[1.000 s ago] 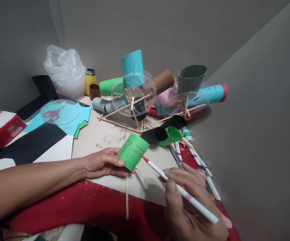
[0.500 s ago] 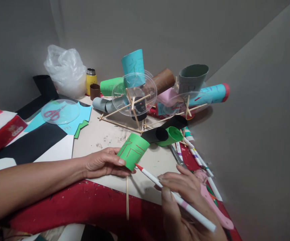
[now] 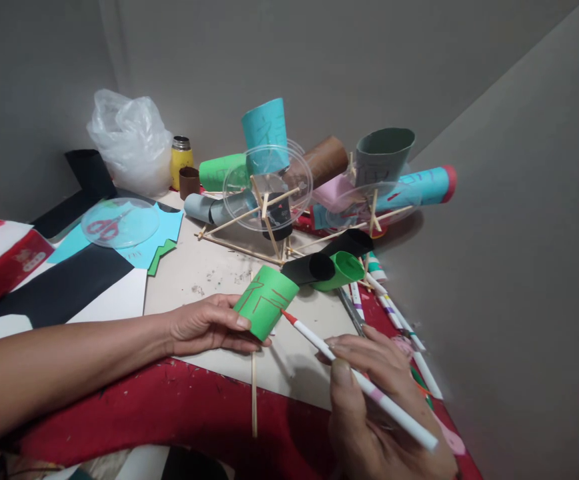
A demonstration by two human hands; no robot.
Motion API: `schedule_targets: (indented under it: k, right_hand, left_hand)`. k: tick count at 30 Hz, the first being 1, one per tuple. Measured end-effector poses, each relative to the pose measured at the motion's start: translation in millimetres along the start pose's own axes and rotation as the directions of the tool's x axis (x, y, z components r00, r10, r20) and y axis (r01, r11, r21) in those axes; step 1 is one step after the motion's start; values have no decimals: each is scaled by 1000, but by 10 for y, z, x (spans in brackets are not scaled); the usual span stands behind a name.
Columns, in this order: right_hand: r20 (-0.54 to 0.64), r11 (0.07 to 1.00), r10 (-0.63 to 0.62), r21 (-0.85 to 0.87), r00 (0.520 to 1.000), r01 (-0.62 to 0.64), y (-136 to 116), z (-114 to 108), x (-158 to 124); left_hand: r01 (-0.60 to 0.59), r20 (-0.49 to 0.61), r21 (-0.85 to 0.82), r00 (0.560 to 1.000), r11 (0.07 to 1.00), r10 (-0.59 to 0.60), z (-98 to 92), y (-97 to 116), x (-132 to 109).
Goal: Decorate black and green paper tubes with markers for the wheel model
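A short green paper tube point(image 3: 265, 305) with brown pen strokes on its side is gripped at its lower left by my left hand point(image 3: 214, 323). My right hand point(image 3: 379, 393) holds a white marker point(image 3: 349, 373) with a red tip, pinched between thumb and fingers. The marker's tip is at the right side of the green tube, close to the strokes. Below the tube a thin wooden stick point(image 3: 254, 393) extends over the red cloth.
Behind stands a stick frame point(image 3: 242, 251) with clear discs and blue, green, brown and black paper tubes. At left are a plastic bag point(image 3: 132, 140), a yellow bottle point(image 3: 182, 160), scissors point(image 3: 103, 230) and paper sheets. Several markers lie along the right edge.
The marker's tip has moved up and slightly right along the tube's side, with my right hand shifting right. My left hand and the green tube have hardly moved.
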State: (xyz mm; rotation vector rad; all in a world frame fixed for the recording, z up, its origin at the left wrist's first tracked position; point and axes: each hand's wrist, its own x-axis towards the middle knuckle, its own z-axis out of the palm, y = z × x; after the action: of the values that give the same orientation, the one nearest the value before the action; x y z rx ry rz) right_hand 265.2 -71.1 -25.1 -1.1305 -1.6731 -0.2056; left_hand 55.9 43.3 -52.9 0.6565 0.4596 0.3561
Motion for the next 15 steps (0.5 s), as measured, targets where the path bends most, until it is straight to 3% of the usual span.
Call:
schedule_targets:
  k: [8, 15]
  right_hand:
    - [78, 1000, -22, 13, 997, 21, -76, -29, 62]
    - [40, 1000, 11, 17, 999, -12, -37, -30, -19]
  left_hand:
    - [-6, -3, -24, 1000, 1000, 6, -10, -10, 1]
    - [15, -9, 16, 1000, 1000, -15, -1, -9, 4]
